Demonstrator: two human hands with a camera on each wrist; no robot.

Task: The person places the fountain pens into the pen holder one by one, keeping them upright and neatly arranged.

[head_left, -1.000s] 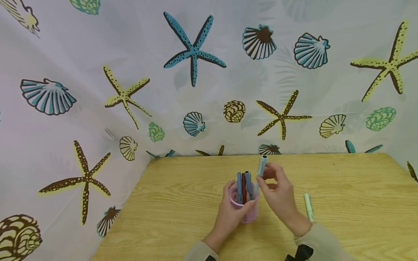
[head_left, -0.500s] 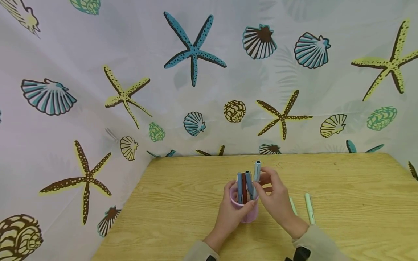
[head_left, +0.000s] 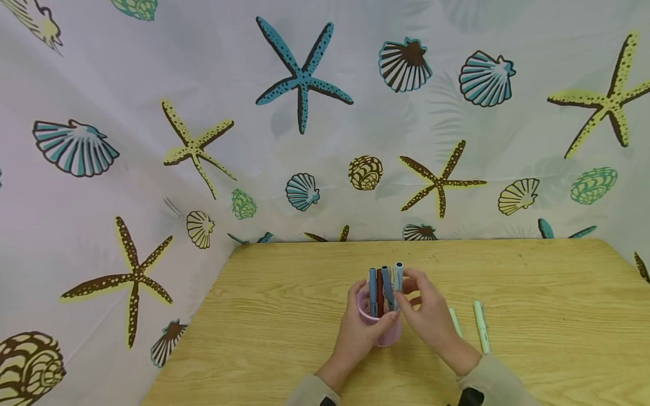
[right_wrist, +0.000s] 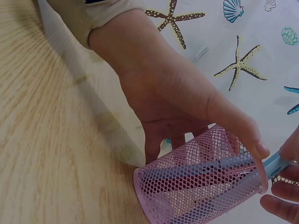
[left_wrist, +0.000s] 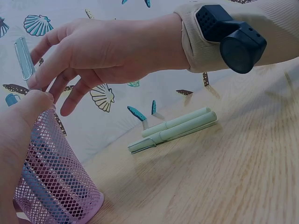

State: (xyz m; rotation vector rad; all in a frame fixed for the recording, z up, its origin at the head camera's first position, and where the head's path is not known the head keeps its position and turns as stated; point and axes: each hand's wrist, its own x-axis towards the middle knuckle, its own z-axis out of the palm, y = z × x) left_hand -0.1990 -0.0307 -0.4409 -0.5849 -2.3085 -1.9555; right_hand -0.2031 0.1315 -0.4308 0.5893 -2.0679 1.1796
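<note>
My left hand [head_left: 355, 332] grips a pink mesh pen cup [head_left: 388, 338], its thumb at the rim. Two blue pens [head_left: 373, 293] and a dark red pen [head_left: 380, 299] stand inside. With thumb and fingers, my right hand [head_left: 429, 318] pinches a light blue pen [head_left: 398, 273] at the cup's right side. The right wrist view has this pen [right_wrist: 274, 164] at the cup's mouth, beside the left thumb. Through the mesh cup [left_wrist: 60, 172] in the left wrist view, pens show lengthwise. The light blue pen's lower end is hard to make out.
Two pale green pens [head_left: 481, 327] lie on the wooden table [head_left: 274, 304], right of the cup and near the right forearm. A white cloth [head_left: 330, 214] printed with starfish and shells hangs behind and left of the table.
My right hand has moved left and down, lowering the light blue pen into the cup. A second green pen has come into view beside the right wrist. The left hand stays on the cup.
</note>
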